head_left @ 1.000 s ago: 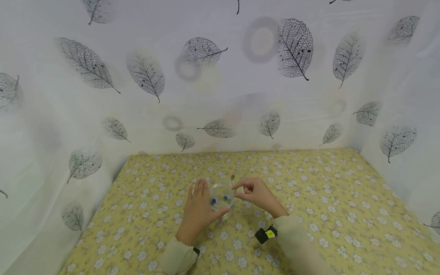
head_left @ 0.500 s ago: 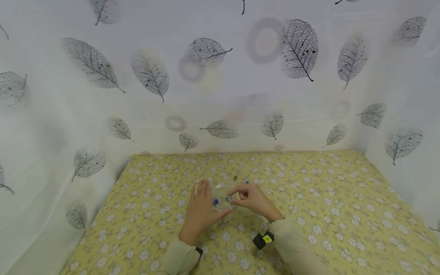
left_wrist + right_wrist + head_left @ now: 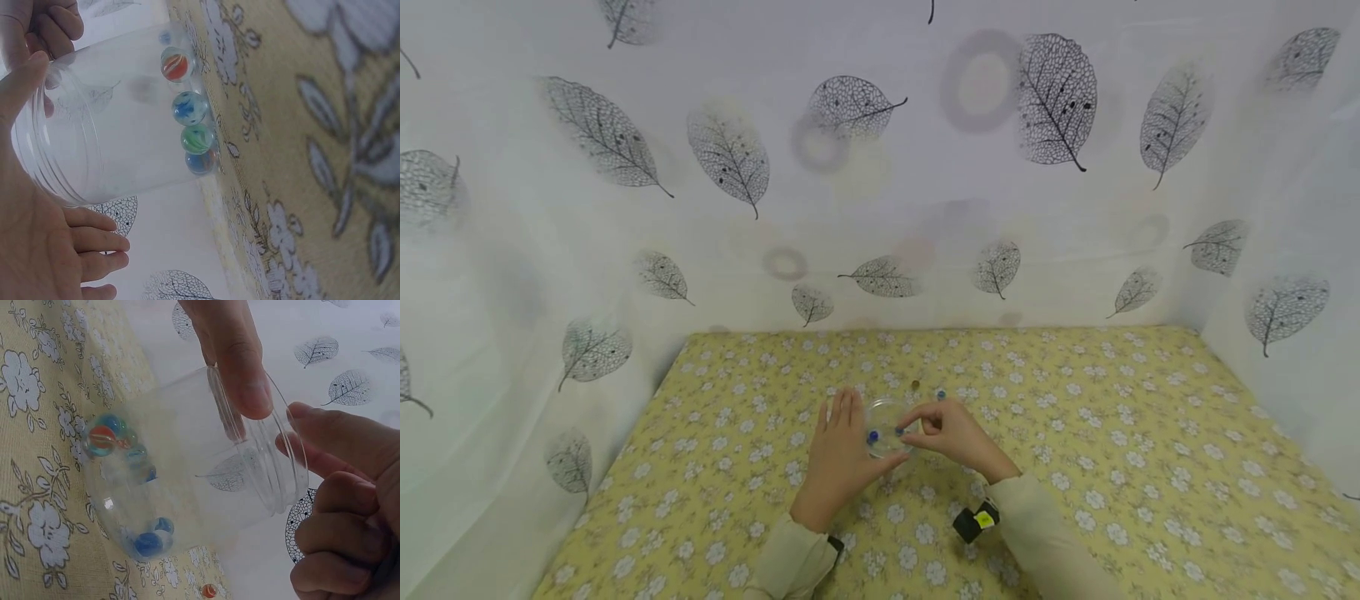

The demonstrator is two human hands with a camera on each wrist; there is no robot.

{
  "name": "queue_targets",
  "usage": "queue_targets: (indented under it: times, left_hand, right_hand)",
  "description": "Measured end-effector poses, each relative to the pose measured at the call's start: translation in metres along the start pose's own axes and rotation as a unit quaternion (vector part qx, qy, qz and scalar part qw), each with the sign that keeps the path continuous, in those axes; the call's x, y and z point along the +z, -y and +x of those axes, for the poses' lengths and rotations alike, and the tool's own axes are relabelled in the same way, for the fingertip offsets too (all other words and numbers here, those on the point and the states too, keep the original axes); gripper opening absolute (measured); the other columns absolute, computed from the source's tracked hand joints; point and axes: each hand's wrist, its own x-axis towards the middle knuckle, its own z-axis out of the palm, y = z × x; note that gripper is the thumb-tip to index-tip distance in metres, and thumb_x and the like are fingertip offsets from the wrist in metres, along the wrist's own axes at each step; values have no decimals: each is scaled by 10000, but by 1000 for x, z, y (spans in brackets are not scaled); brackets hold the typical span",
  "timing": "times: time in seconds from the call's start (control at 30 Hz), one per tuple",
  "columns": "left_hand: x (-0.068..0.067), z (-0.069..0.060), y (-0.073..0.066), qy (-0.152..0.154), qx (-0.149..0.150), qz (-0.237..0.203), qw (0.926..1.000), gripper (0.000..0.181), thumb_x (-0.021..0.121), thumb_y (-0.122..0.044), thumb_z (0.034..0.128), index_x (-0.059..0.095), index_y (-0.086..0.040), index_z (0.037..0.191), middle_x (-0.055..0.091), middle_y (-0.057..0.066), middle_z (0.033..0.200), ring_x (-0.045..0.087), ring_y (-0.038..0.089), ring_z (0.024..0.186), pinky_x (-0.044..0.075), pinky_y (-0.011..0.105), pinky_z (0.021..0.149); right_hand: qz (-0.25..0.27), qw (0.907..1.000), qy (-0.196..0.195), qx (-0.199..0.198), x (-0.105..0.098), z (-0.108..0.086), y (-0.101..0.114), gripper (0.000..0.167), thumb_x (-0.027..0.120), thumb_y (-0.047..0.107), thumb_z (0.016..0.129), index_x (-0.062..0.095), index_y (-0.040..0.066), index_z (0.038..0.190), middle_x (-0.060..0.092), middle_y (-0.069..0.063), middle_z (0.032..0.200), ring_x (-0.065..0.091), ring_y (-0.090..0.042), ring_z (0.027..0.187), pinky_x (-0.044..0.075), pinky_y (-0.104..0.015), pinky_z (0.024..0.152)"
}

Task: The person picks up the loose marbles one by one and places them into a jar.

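Observation:
A clear jar (image 3: 187, 456) stands upright on the cloth with its mouth open. Several glass marbles lie on its floor, among them a red one (image 3: 175, 64), a green one (image 3: 197, 139) and blue ones. My left hand (image 3: 838, 454) braces the jar from the left, its fingers straight and its thumb (image 3: 253, 394) against the neck. Over the mouth's right side, my right hand (image 3: 955, 435) brings thumb and index finger close together, the other fingers curled. Whether a marble sits between those fingertips cannot be made out.
Behind the jar lie a brown marble (image 3: 915, 385) and a blue marble (image 3: 941, 394) on the yellow flowered tablecloth (image 3: 1075, 433). A white leaf-print curtain (image 3: 880, 183) closes off the back and sides.
My right hand moved left from beside the jar to over its mouth, then stayed there. The blue marble behind it came into sight. My left hand has kept its place on the jar.

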Motion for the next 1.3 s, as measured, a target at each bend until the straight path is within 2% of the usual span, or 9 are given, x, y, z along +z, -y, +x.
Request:
queue_targets:
  times: [0.33, 0.47, 0.6, 0.7, 0.77, 0.87, 1.07, 1.17, 1.3]
  left_hand:
    - [-4, 1, -2, -80, -11, -102, 9999, 1134, 570, -743, 732, 253, 71, 1455, 256, 262, 1510, 234, 374, 1425, 195, 547, 1161]
    - [-6, 2, -3, -141, 0, -71, 9999, 1132, 573, -740, 733, 256, 73, 1454, 253, 259, 1513, 227, 370, 1428, 191, 539, 1166]
    - [-8, 3, -4, -47, -53, -115, 9999, 1141, 573, -740, 734, 227, 64, 1465, 227, 248, 1526, 197, 363, 1439, 168, 532, 1175]
    - [-9, 3, -4, 13, -94, -122, 9999, 1144, 569, -745, 733, 217, 56, 1471, 217, 241, 1532, 185, 359, 1443, 159, 529, 1179]
    - [-9, 2, -5, 14, -100, -116, 9999, 1141, 569, -744, 734, 220, 55, 1471, 216, 240, 1532, 183, 357, 1444, 158, 529, 1179]
    - [-10, 1, -5, 0, -99, -119, 9999, 1138, 567, -743, 737, 220, 55, 1470, 211, 239, 1533, 178, 355, 1445, 152, 529, 1180]
    - [-6, 1, -3, 63, -130, -154, 9998, 1147, 564, -744, 739, 198, 54, 1476, 194, 233, 1539, 177, 353, 1446, 153, 527, 1181]
    - [-5, 0, -3, 123, -169, -222, 9995, 1152, 559, -749, 738, 181, 47, 1481, 184, 224, 1543, 167, 346, 1450, 140, 524, 1185]
    - [-4, -1, -3, 145, -175, -260, 9994, 1155, 553, -754, 737, 180, 46, 1482, 186, 225, 1543, 162, 346, 1451, 145, 525, 1183]
  right_hand:
    - [-242, 9996, -129, 83, -7, 1, 3, 223, 670, 237, 873, 723, 78, 1020, 333, 71, 490, 231, -20, 409, 386, -209, 467]
    - [-363, 9984, -391, 169, -15, 1, 0, 222, 664, 255, 876, 723, 98, 1022, 341, 65, 501, 236, -31, 412, 449, -229, 555]
    - [-356, 9969, -614, 342, -23, 0, -8, 222, 671, 255, 871, 722, 104, 1026, 343, 62, 500, 244, -42, 410, 491, -271, 701]
    - [-175, 9960, -733, 489, -26, -1, -17, 221, 682, 245, 862, 721, 103, 1027, 347, 60, 501, 248, -45, 407, 483, -282, 722]
    - [-73, 9954, -781, 543, -28, -1, -22, 225, 688, 237, 858, 721, 99, 1033, 350, 58, 502, 248, -44, 404, 470, -269, 686]
    - [47, 9954, -797, 532, -28, 0, -29, 241, 692, 221, 855, 718, 70, 1040, 360, 54, 509, 247, -40, 405, 451, -257, 638]
    - [84, 9954, -769, 571, -26, -1, -38, 249, 689, 228, 857, 716, 41, 1018, 352, 58, 500, 240, -42, 410, 462, -248, 668]
    - [125, 9948, -742, 689, -25, -1, -44, 250, 687, 226, 860, 715, 30, 1013, 344, 61, 493, 237, -46, 408, 491, -277, 705]
    - [177, 9938, -642, 894, -23, -3, -49, 236, 687, 223, 860, 719, 45, 1011, 343, 57, 488, 242, -56, 401, 532, -361, 821]
